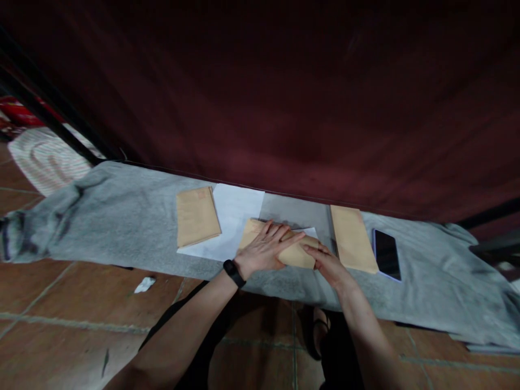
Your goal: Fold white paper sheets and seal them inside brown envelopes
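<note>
A brown paper envelope (298, 254) lies on a grey cloth in front of me, with the edge of a white paper (311, 232) showing behind its right end. My left hand (266, 248), a black band on its wrist, rests flat across the envelope with fingers stretched out. At the envelope's right end, my right hand (330, 266) grips the edge; part of its fingers is hidden. To the left, a stack of brown envelopes (197, 216) sits partly over a white sheet (239, 208). Another brown envelope (352, 238) lies to the right of my right hand.
A phone (387, 253) in a purple case lies on the grey cloth (122, 216) at right. Dark red fabric (284, 108) hangs behind the narrow surface. A scrap of white paper (145, 284) is on the tiled floor (101, 298). Striped cloth (49, 154) lies at far left.
</note>
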`<state>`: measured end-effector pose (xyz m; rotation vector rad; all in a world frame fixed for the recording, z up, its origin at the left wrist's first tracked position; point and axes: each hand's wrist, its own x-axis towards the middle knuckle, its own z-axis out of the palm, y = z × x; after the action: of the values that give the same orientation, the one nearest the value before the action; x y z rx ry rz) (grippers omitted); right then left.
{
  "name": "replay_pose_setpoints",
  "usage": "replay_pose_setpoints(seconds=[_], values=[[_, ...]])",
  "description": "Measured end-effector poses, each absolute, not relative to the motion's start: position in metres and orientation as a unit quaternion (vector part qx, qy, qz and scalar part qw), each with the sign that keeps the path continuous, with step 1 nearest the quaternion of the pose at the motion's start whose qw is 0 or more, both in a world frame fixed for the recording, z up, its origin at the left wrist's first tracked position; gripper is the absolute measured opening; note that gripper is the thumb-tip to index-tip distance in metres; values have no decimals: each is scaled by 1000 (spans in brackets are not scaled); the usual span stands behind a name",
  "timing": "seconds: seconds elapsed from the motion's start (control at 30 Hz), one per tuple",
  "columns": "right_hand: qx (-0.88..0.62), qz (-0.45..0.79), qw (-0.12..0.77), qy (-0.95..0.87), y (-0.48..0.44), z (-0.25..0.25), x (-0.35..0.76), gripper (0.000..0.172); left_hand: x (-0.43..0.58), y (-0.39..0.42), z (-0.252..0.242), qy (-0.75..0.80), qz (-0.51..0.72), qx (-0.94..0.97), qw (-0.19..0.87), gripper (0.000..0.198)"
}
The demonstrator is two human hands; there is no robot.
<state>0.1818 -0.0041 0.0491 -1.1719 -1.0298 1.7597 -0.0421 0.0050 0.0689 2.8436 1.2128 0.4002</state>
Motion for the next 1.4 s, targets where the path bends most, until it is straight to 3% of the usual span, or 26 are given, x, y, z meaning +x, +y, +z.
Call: replay_pose_setpoints(seconds=[0.17,0.3,0.4,0.5,0.67,0.9,1.4], values=[[-466,648,462,-386,5,50,183,39,-53,11,76,423,133,897,-5,102],[-529,536,497,-432,18,35,196,44,-63,15,80,450,132,883,-5,103],[-623,324,436,-562,23,13,205,50,-68,17,77,467,124,875,9,105],[-621,117,341,-696,16,-7,202,56,-72,20,71,483,106,869,29,108],[-579,-34,195,-791,-7,-25,179,57,-77,23,66,494,82,864,56,110],[-579,-99,164,-793,-14,-28,166,60,-77,23,66,497,64,863,63,110],[-550,-9,216,-806,-7,-36,170,62,-83,31,61,532,49,837,119,120]])
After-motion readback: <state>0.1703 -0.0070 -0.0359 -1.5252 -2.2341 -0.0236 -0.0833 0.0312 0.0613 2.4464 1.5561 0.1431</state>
